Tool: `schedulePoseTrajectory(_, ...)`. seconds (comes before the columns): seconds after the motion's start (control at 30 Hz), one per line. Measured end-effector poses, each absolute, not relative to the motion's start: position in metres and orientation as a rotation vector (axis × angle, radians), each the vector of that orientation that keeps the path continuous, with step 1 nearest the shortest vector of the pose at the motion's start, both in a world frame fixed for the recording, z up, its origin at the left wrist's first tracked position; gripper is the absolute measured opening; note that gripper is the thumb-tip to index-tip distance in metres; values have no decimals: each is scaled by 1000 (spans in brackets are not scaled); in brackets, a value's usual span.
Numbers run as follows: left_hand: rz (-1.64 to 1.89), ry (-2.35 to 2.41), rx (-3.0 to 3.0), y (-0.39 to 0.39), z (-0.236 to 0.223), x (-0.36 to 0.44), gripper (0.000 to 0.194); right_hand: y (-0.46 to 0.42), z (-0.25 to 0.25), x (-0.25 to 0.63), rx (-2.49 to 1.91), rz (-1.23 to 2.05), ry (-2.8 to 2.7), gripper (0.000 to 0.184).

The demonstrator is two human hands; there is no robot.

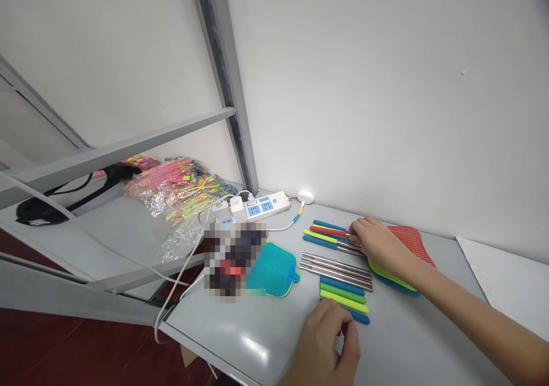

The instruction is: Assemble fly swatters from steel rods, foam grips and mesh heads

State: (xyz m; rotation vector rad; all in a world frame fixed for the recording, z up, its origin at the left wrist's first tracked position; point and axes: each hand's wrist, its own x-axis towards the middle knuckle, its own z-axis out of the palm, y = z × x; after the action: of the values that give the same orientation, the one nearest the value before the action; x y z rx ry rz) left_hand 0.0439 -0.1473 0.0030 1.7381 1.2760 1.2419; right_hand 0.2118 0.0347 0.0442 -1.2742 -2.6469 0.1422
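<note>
My right hand (pixel 376 243) reaches over a stack of fly-swatter heads, red (pixel 410 241) on top, yellow-green and blue below. Its fingers are closed on the ends of several handles (pixel 328 234) with blue, red and yellow-green grips. My left hand (pixel 328 340) rests at the table's front with fingers curled, touching a blue-gripped handle (pixel 359 316). Between the hands lie several steel rods (pixel 337 266) and blue, green and yellow grips (pixel 343 293). A teal swatter head (pixel 274 269) lies to the left.
A white power strip (pixel 261 206) with plugged chargers and trailing cables sits at the back by a grey metal frame post (pixel 229 83). Bags of bright pink and yellow items (pixel 175 186) lie at left. A white sheet (pixel 501 277) lies at right. A blurred-out patch (pixel 234 257) covers something.
</note>
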Motion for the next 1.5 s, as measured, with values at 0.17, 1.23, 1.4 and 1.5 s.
schedulePoseTrajectory(0.17, 1508, 1222, 1691, -150, 14, 39, 16, 0, 79, 229, -1310, 111, -2660, 27)
schedulePoseTrajectory(1.23, 191, 664, 1188, -221, 59, 56, 49, -213, 75, 300, -501, -873, -2790, 21)
schedulePoseTrajectory(1.4, 320, 617, 983, -203, 51, 6, 46, -179, 94, 392, -840, -1071, -2346, 28)
schedulePoseTrajectory(1.5, 713, 653, 975, -191, 51, -6, 48, -171, 100, 431, -1121, -1111, -2124, 17)
